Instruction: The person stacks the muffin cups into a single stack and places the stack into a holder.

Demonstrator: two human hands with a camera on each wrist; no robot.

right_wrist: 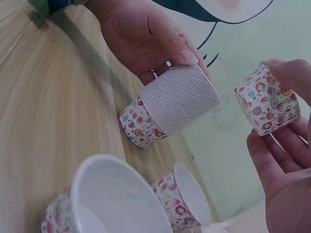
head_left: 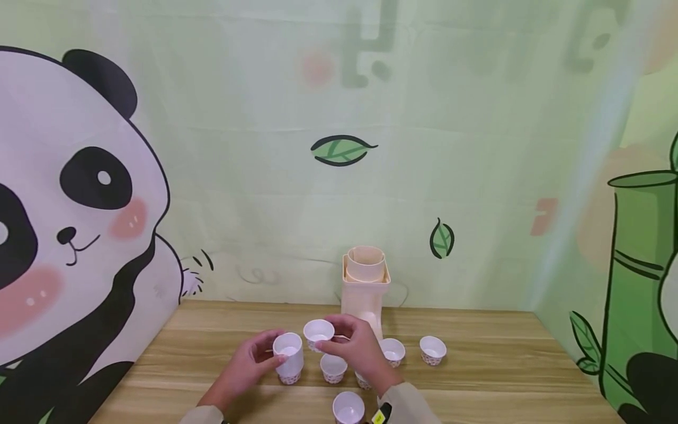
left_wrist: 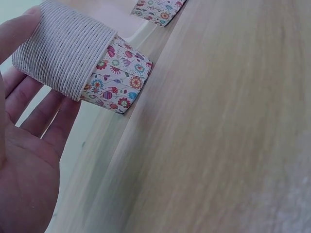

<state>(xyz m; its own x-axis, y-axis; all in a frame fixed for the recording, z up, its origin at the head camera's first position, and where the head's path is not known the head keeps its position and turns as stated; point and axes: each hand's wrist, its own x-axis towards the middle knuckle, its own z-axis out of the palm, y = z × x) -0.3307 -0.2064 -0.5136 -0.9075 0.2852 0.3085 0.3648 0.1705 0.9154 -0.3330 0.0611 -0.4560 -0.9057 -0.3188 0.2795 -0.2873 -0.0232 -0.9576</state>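
Note:
My left hand [head_left: 249, 360] grips a tall stack of nested paper cups [right_wrist: 180, 99], thumb on one side and fingers on the other. White rims make up most of the stack; the floral-printed wall [left_wrist: 116, 77] of the lowest cup shows beneath, its base at the wood table. Between thumb and fingers, my right hand [head_left: 360, 347] holds a single floral paper cup [right_wrist: 269, 99] upright, raised beside the stack's top and apart from it. Below it in the head view stands another white-lined cup [head_left: 333, 368].
More paper cups stand singly on the wooden table [head_left: 477, 388]: one near the front [head_left: 348, 407], one cup at right [head_left: 433, 350], another cup [head_left: 392, 352] by my right hand, and one partly hidden under it. A beige stand with a round tube [head_left: 365, 265] rises behind, before a panda-printed backdrop.

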